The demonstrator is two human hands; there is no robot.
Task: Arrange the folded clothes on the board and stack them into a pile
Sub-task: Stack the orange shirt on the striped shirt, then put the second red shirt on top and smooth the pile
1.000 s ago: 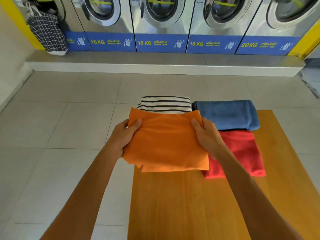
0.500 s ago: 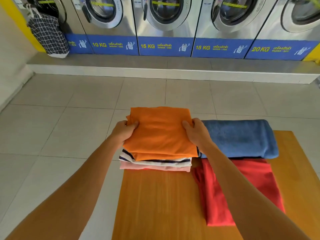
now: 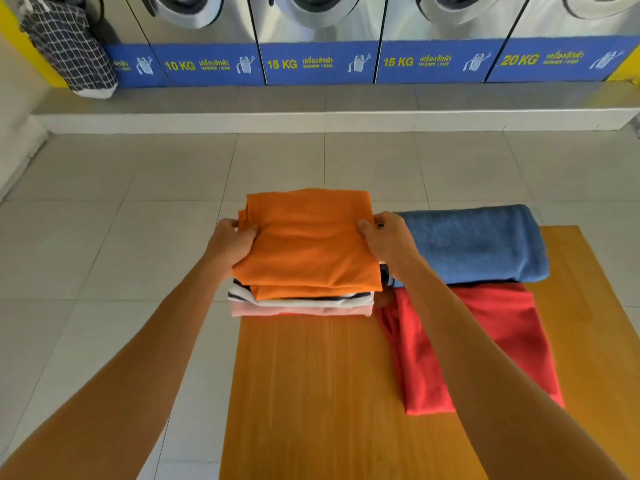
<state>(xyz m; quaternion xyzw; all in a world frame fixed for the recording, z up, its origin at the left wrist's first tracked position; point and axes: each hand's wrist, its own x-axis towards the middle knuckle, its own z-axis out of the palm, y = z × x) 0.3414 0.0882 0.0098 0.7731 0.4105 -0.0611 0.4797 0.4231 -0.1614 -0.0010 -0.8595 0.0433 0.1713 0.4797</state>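
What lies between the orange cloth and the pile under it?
Nothing visible. The orange cloth already sits on the striped cloth above the pink cloth, with the left hand and right hand gripping its sides.

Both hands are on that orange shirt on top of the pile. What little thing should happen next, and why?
Probably let go: the orange shirt already lies on the striped top and pink piece, with the left hand and right hand gripping its sides. The red cloth remains unstacked.
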